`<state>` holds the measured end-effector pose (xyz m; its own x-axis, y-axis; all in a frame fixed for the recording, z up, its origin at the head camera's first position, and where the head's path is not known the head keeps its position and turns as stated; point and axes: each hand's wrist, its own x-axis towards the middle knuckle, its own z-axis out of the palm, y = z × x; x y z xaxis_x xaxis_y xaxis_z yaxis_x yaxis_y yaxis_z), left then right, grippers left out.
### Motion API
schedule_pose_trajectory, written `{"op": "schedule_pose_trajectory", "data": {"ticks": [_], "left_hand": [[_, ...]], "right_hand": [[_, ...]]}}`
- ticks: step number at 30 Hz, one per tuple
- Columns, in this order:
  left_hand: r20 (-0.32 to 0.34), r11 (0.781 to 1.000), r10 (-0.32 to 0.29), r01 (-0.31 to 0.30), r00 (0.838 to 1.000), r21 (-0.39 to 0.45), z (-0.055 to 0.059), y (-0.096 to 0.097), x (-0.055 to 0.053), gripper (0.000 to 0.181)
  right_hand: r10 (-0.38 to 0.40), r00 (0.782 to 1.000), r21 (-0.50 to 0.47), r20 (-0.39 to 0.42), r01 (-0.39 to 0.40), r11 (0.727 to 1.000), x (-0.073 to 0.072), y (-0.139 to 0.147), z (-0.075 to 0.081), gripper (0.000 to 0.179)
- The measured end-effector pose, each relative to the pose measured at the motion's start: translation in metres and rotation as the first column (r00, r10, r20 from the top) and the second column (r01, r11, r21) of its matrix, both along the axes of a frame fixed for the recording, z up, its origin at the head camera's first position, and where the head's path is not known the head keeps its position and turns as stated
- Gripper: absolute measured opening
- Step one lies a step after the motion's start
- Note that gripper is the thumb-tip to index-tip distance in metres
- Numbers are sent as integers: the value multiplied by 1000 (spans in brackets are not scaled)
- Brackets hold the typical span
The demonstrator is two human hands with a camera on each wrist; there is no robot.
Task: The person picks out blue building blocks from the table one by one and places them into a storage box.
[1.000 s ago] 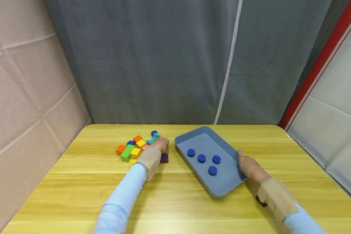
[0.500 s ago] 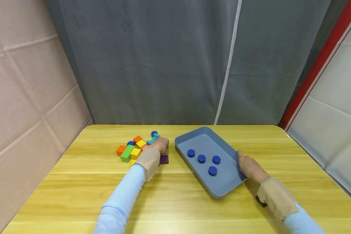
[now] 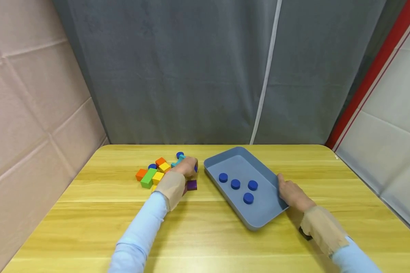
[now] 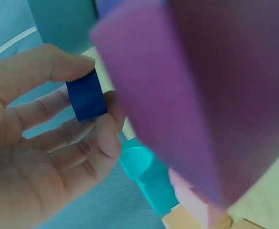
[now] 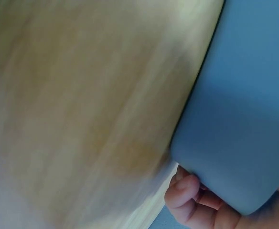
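My left hand [image 3: 187,167] is at the right side of a pile of coloured blocks. In the left wrist view its thumb and fingers pinch a small blue disc [image 4: 87,97], mostly hidden in the head view. A teal block [image 4: 149,176] lies beyond the fingers, and a purple block [image 4: 154,90] looms close to that camera. On the right, my right hand [image 3: 294,194] grips the near right side of a shallow grey-blue tray [image 3: 239,161], its fingers curled under the edge in the right wrist view. Several blue discs [image 3: 235,184] lie flat inside the tray.
Left of the tray on the wooden table [image 3: 218,250] are a green block [image 3: 148,178], an orange block [image 3: 141,174], a yellow block [image 3: 158,177] and two more blue discs, one at the back [image 3: 180,155]. A grey curtain [image 3: 177,76] hangs behind the table.
My left hand has shifted slightly up and back, and blue now shows at its fingertips. More of the purple block is uncovered beneath it. The right hand and tray stay put.
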<state>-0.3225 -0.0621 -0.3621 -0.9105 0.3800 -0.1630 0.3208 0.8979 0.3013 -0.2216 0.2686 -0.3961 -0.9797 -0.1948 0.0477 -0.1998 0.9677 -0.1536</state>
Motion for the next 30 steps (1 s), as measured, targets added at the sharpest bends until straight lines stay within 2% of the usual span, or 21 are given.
{"op": "schedule_pose_trajectory", "data": {"ticks": [3,10,17,22,25,30], "left_hand": [[-9,1000,-9,9,1000,19,4,1,0,21],[-53,993,-68,73,996,90,13,6,3,28],[-121,983,-124,138,985,120,17,15,5,28],[-186,974,-132,162,974,156,18,22,5,27],[-203,968,-132,170,970,187,18,28,6,28],[-237,956,-133,188,962,227,18,38,6,26]], "right_hand": [[-1,1000,0,2,1,1000,1,0,0,17],[6,1000,3,-12,-6,1000,1,0,0,17],[8,1000,9,-18,-8,1000,2,1,-1,18],[30,997,20,-76,-28,999,2,1,-3,16],[39,994,22,-105,-37,999,3,1,-4,14],[26,995,25,-98,-23,999,4,2,-4,14]]}}
